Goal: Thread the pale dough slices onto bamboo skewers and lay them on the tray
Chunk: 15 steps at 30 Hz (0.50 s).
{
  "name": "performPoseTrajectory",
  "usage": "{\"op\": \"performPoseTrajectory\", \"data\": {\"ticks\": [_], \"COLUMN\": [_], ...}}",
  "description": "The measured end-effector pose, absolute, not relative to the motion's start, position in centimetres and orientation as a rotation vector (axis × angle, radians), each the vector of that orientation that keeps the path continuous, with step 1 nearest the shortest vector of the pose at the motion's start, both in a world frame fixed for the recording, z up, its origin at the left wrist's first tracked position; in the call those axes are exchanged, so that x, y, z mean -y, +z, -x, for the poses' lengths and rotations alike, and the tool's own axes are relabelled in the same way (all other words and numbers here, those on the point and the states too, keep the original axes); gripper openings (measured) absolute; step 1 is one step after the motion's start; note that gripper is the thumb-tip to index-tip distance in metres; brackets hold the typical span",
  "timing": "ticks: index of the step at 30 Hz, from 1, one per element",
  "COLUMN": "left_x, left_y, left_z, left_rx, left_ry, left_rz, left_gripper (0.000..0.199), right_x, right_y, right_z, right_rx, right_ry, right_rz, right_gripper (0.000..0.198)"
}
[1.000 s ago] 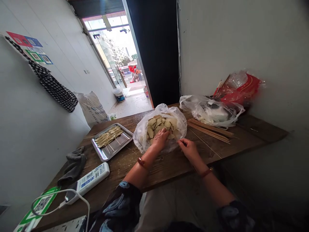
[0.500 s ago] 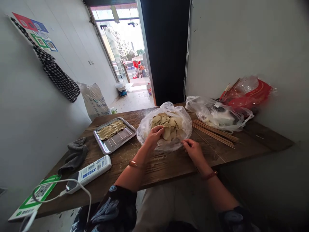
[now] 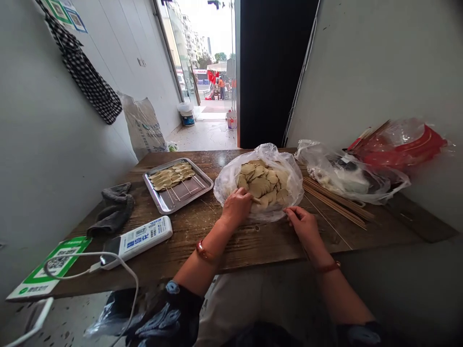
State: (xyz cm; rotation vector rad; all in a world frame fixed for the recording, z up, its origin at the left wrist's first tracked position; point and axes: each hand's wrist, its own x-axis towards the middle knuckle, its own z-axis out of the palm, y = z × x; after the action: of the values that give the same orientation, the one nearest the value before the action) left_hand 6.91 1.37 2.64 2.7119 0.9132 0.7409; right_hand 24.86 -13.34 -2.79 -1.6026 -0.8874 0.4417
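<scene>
An open clear plastic bag (image 3: 224, 185) holds a heap of thin, round, tan-green food slices (image 3: 260, 185). At the bag's near left side my left hand (image 3: 238, 206) is closed, its fingers curled on a slice at the edge of the heap. My right hand (image 3: 303, 224) is pinched shut by the bag's near right rim. A thin skewer seems to run from its fingertips back under the wrist, mostly hidden by the hand. Left of the bag, a metal tray (image 3: 197, 192) bears slices threaded on skewers (image 3: 170, 176).
Loose bamboo skewers (image 3: 334, 202) lie right of the bag, beside another plastic bag (image 3: 325, 168) and red packaging (image 3: 401, 149). On the left are a dark cloth (image 3: 115, 207), a white power bank (image 3: 144, 238) with a cable, and a green QR card (image 3: 47, 270).
My left hand has lowered from the lifted slice at the heap's middle to the heap's near left edge, fingers curling over. The right hand keeps its pinch. The whole view has shifted.
</scene>
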Motion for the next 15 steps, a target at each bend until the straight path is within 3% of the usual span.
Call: {"op": "performPoseTrajectory", "data": {"ticks": [15], "left_x": [-2.8], "left_y": [2.5], "left_z": [-6.0], "left_rx": [-0.761], "left_ry": [0.644], "left_rz": [-2.349], "left_gripper": [0.016], "right_x": [13.8], "right_y": [-3.2], "right_z": [-24.8], "right_rx": [0.870], "right_ry": [0.436], "right_rz": [1.647], "right_gripper": [0.040]}}
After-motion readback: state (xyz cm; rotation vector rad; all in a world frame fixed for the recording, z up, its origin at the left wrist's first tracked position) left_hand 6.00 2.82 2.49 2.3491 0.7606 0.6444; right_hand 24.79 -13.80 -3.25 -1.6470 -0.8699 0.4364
